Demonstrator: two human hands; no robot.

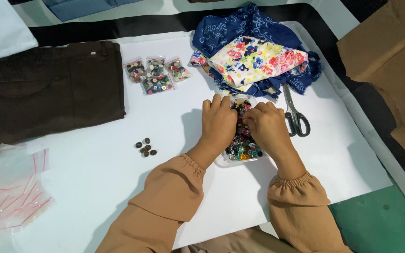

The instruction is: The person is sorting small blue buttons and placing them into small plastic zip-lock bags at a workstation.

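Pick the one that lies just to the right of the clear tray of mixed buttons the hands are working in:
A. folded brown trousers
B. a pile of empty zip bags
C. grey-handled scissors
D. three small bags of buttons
C: the grey-handled scissors lie on the white sheet beside the right hand, right of the button tray.

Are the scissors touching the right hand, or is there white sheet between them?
Apart. The head view shows a thin strip of white sheet between the scissors handles and the right hand.
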